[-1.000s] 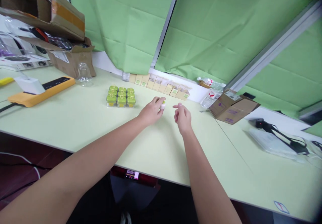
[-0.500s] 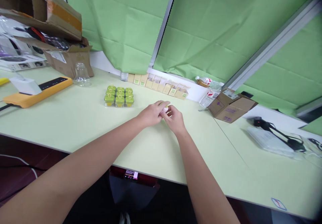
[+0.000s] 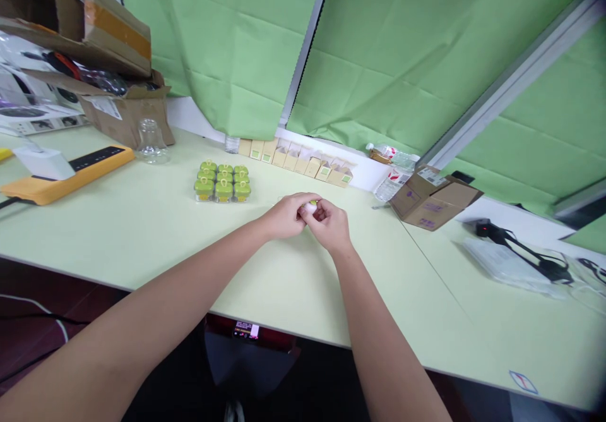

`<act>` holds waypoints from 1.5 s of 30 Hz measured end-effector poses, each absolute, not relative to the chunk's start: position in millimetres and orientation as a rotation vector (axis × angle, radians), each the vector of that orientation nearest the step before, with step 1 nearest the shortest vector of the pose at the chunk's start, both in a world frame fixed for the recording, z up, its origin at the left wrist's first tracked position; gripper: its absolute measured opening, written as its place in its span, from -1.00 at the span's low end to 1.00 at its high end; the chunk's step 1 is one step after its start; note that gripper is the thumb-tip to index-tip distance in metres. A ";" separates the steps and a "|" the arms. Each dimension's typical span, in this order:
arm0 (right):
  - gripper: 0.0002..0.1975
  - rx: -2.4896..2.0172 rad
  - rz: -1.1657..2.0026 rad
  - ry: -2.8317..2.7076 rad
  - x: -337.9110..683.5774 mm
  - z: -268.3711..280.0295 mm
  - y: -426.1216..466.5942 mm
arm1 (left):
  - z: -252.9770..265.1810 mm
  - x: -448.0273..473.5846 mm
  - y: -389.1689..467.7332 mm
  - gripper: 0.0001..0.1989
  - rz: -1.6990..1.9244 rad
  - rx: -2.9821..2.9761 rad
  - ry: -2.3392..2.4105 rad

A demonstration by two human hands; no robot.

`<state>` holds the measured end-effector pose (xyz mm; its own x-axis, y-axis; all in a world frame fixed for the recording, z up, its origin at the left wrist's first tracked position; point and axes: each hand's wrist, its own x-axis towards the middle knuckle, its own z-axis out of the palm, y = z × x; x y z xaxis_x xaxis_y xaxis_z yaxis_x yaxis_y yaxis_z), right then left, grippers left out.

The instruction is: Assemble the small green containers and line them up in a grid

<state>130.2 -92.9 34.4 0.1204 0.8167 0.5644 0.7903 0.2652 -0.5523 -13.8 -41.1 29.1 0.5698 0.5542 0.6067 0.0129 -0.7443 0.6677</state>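
Above the middle of the table, both my hands are closed together around a small white object with a green top. My left hand grips it from the left, its fingers curled over the far side. My right hand holds it from the right with thumb and fingers pinched. Most of the object is hidden by the fingers, so its exact kind is unclear. To the left of my hands, several small clear containers with green lids stand in a tight block.
A row of small cardboard boxes lines the wall. On the left are an orange power strip, a clear bottle-shaped piece and stacked cartons. A carton, plastic bottles and a black cable lie right.
My fingers have shifted slightly around the small white object, the left fingers curling further over its top. The whole view has moved a little; the other things stay in place.
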 end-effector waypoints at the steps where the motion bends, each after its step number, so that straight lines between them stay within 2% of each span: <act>1: -0.65 -1.508 0.020 -1.645 129.8 34.2 -92.8 | 27.6 -13.1 -39.7 -0.33 1.145 2.164 0.429; 11: -0.71 -1.482 -0.187 -1.518 123.8 31.1 -92.4 | 19.0 -6.6 -29.1 -0.24 1.225 2.176 0.234; 27: -0.72 -1.427 -0.310 -1.499 123.2 27.1 -92.0 | 27.2 -5.5 -31.0 -0.27 1.281 2.126 0.152; 36: -0.71 -1.557 -0.236 -1.626 125.1 30.0 -93.0 | 19.3 -8.5 -31.8 -0.27 1.233 2.103 0.327; 45: -0.51 -1.712 0.080 -1.819 136.1 36.5 -92.6 | 23.0 -17.9 -37.6 -0.28 1.055 2.215 0.586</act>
<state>136.1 -92.6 36.5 0.0445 0.9169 0.3965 0.8784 0.1531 -0.4527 -17.9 -37.6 23.0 0.5845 0.6128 0.5318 0.1273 -0.7165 0.6858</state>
